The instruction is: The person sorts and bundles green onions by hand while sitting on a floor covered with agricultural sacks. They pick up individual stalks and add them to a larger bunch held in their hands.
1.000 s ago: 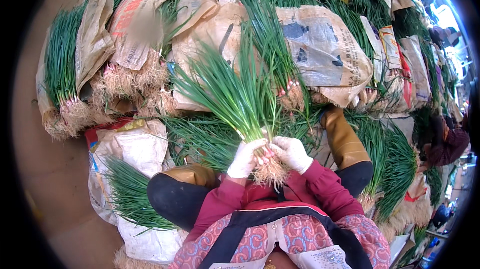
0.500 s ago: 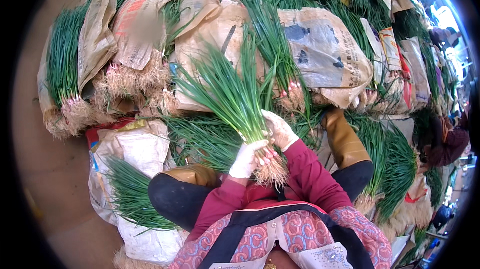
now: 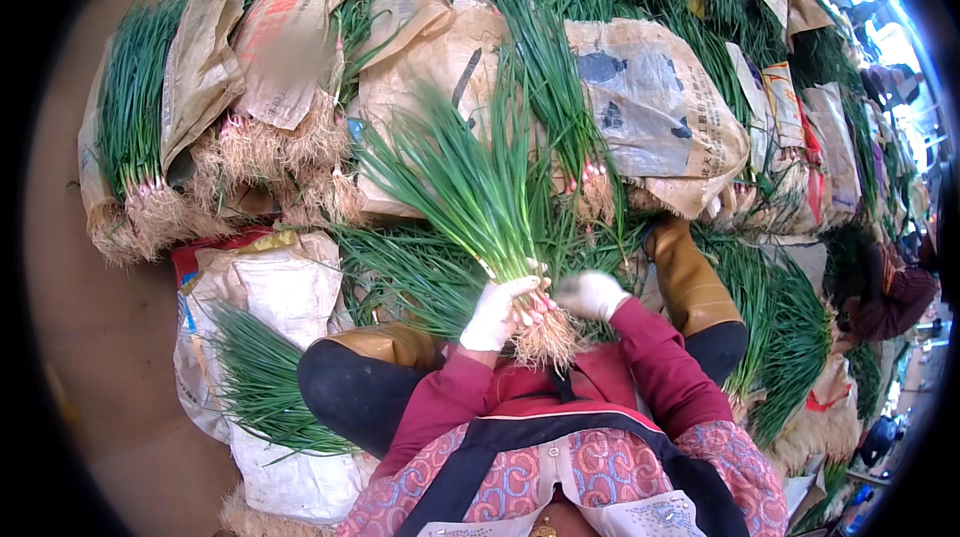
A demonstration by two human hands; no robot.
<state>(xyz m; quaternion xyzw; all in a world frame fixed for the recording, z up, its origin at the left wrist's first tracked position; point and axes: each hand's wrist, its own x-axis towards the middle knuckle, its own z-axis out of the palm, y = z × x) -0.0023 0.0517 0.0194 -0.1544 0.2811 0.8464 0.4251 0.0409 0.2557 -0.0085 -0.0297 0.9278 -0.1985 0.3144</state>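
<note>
My gloved left hand (image 3: 493,316) is closed round the base of a bunch of spring onions (image 3: 485,212), just above their pinkish bulbs. The green leaves fan up and away from me, and the pale, tangled roots (image 3: 547,343) hang toward my lap. To the right of the bunch is my gloved right hand (image 3: 593,295), apart from the bulbs. Motion smears its fingers, so their pose is unclear. Loose spring onions (image 3: 405,272) lie beyond my left hand, between my knees and the stacked bunches.
Ahead stand stacked spring onion bunches (image 3: 130,107) with roots toward me, partly covered by woven sacks (image 3: 655,102). More spring onions (image 3: 265,387) lie on white sacking (image 3: 290,482) at my left. Further bunches (image 3: 795,342) lie at right, near another person (image 3: 895,287).
My right hand has let go of the bunch and moved a little to the right. My left hand still holds the spring onions in nearly the same place.
</note>
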